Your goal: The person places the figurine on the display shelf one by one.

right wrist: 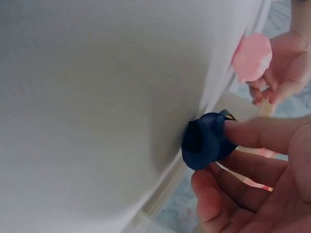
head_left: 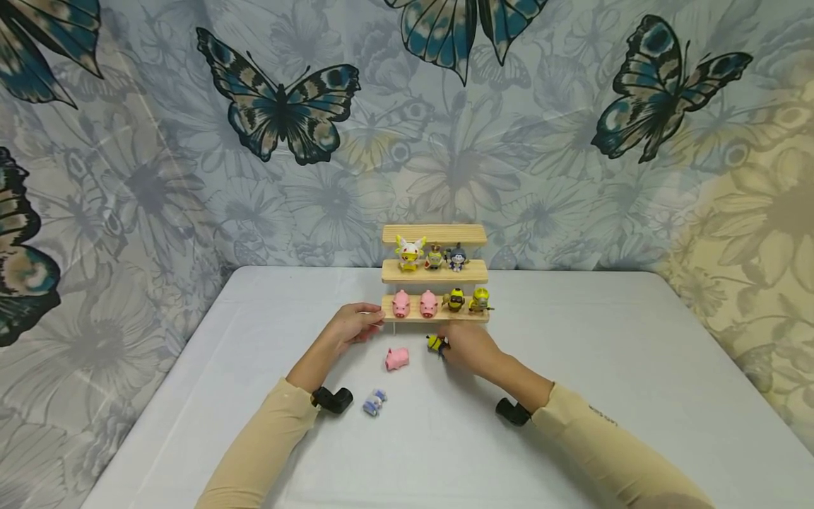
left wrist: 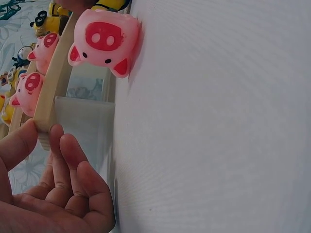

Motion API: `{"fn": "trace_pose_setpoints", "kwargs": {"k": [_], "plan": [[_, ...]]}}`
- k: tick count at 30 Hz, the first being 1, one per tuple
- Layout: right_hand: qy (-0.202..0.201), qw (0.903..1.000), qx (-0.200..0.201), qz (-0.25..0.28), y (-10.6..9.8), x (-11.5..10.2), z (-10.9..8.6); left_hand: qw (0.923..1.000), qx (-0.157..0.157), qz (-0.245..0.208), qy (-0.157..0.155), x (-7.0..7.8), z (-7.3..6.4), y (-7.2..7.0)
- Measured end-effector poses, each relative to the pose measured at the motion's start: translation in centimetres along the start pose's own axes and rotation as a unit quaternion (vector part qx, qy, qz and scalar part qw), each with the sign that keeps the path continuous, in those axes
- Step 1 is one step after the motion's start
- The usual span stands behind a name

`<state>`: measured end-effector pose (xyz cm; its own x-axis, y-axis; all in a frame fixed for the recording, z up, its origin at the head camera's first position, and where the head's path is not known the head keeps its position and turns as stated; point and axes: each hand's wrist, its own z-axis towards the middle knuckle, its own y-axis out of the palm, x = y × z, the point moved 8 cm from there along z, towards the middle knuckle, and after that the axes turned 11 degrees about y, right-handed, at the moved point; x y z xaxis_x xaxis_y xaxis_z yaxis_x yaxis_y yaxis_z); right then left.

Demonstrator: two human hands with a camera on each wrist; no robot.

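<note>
A three-tier wooden display shelf [head_left: 434,234] stands at the back of the table. My left hand [head_left: 350,326] pinches the left end of its lowest plank [left wrist: 46,107], thumb above and fingertips below. In front of the shelf, my right hand [head_left: 470,346] holds a small yellow-and-dark Minion figure [head_left: 435,343] between thumb and fingers. The right wrist view shows this figure's dark blue side [right wrist: 204,143], low over the white tabletop. A pink toy pig [head_left: 397,358] rests on the table between my hands. Nearer me lies a small blue-and-white figure [head_left: 374,402].
On the lowest tier stand two pink pigs [head_left: 415,304] and two yellow Minion figures [head_left: 467,300]. The middle tier bears a white-and-yellow figure [head_left: 410,253] and two smaller ones. A butterfly-patterned cloth [head_left: 445,162] hangs behind the white table [head_left: 604,353].
</note>
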<state>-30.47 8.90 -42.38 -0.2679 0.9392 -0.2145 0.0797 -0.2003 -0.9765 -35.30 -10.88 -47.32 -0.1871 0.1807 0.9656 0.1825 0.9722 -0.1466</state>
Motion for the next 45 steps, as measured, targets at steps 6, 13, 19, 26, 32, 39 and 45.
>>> {"fn": "trace_pose_setpoints", "kwargs": {"k": [6, 13, 19, 26, 32, 39, 45], "plan": [[0.005, 0.9995, -0.014, -0.029, 0.3, 0.0, -0.3, 1.0000, 0.002, 0.001, -0.001, 0.2, 0.0, 0.0], [0.025, 0.9995, -0.018, -0.003, 0.6, 0.5, -0.3, 1.0000, -0.002, 0.006, -0.001, 0.1, 0.1, 0.1], [0.058, 0.9966, -0.008, 0.059, 0.0, 1.5, -0.5, 1.0000, 0.001, 0.006, -0.004, 0.2, 0.0, 0.1], [0.065, 0.9929, 0.018, 0.098, -0.7, 2.6, -1.0, 1.0000, 0.000, 0.003, -0.002, 0.1, 0.1, 0.1], [0.054, 0.9913, 0.029, 0.117, -1.2, 2.8, -1.1, 1.0000, 0.000, 0.000, -0.002, 0.1, 0.2, 0.1], [0.029, 0.9923, 0.054, 0.108, -1.5, 2.9, -1.2, 1.0000, 0.002, -0.004, -0.001, 0.2, 0.1, 0.1], [0.015, 0.9938, 0.051, 0.098, -1.5, 2.9, -1.4, 1.0000, 0.003, -0.004, -0.004, 0.0, -0.1, 0.1]]}}
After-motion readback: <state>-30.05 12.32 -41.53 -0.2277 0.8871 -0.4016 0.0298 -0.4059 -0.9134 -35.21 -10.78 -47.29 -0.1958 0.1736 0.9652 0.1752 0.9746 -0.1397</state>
